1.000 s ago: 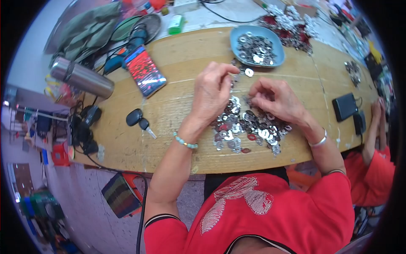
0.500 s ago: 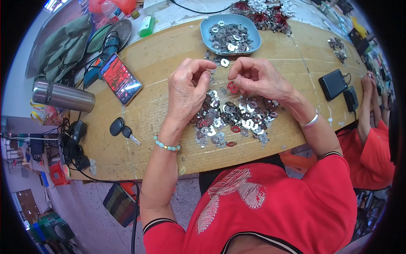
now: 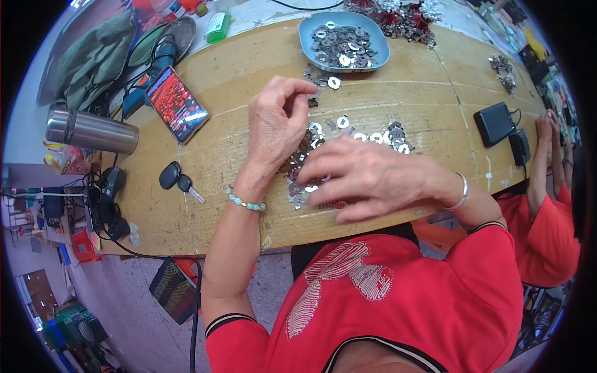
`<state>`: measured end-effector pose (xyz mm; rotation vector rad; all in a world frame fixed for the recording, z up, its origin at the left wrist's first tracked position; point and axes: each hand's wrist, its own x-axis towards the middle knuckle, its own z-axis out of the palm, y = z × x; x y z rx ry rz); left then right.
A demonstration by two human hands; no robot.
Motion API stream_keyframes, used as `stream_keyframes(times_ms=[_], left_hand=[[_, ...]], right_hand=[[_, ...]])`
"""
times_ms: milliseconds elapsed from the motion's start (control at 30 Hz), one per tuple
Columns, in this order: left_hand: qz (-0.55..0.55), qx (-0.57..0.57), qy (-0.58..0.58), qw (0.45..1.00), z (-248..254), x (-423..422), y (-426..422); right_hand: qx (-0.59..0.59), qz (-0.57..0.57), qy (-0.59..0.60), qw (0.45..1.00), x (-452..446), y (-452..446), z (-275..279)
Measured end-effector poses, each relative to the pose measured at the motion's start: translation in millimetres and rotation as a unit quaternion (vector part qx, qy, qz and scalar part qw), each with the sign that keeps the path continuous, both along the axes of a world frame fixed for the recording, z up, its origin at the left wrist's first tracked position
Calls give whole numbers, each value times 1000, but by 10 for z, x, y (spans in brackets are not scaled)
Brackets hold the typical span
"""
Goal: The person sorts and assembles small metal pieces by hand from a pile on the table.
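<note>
your l hand (image 3: 273, 121) is curling w/ thumb & forefinger nearing ea. other; can't tell if they're pinching anything. your r hand (image 3: 367, 174) is spreading its fingers, open, over the flat metal pcs (image 3: 397, 133), which are lying loose on the table (image 3: 292, 230), some btwn your hands & some showing past your r hand. more pcs are filling the blue bowl (image 3: 305, 45). r hand's blurring, prob. moving: a quick sweep is risking pcs flicking off the near edge. overlapping pcs are prob. clinging, so you're risking grabbing 2 at once.
</note>
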<state>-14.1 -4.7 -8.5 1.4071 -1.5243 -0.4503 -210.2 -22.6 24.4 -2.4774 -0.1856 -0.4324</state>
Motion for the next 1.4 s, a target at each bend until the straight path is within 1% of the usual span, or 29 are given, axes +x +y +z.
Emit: stream_keyframes(times_ms=[33, 133, 200, 267, 367, 467, 567, 600, 700, 733, 833, 867, 1000, 1100, 1200, 1300, 1333, 1400], left_hand=[[7, 1, 17, 1000, -13, 10, -7], [25, -13, 70, 997, -69, 35, -51], [38, -5, 101, 994, -83, 51, -67], [43, -5, 101, 994, -93, 72, -80], [51, -7, 97, 994, -128, 112, -109], [62, -15, 77, 995, -90, 101, -82], [72, -31, 59, 995, -85, 103, -85], [76, -38, 55, 995, -96, 115, -93], [111, -33, 22, 993, -132, 154, -104], [120, -32, 1, 992, -147, 159, -107], [134, -39, -55, 989, -202, 148, -106], [129, -49, -69, 988, -222, 132, -108], [102, -73, -100, 987, -231, 64, -97], [94, -51, -141, 984, -191, 61, -73], [91, -46, -141, 985, -172, 61, -67], [90, -54, -142, 984, -177, 69, -74], [88, -55, -138, 985, -182, 74, -75], [86, -57, -128, 986, -186, 78, -77]], right_hand=[[-20, 18, -4, 1000, 27, 59, -21], [-99, -15, -29, 995, 88, 110, -112], [-121, -61, -40, 990, 106, 56, -200], [-149, -106, -55, 982, 107, -54, -278], [-183, -174, -29, 967, 46, -212, -211], [-160, -204, -18, 966, -45, -298, -64], [-146, -205, 39, 967, -217, -322, 120], [-131, -213, 74, 965, -309, -321, 204], [-82, -263, 146, 950, -659, -239, 366], [-88, -284, 181, 938, -793, -208, 392], [-36, -325, 243, 913, -1046, -60, 378], [-35, -331, 241, 912, -1088, -17, 310], [-1, -364, 175, 915, -1003, 65, 93], [-19, -339, 131, 932, -829, -16, 29], [-15, -325, 76, 943, -644, -132, -77], [44, -323, 94, 941, -427, -180, 0], [23, -311, 60, 948, -381, -220, -31], [6, -297, 44, 954, -303, -341, -98]])
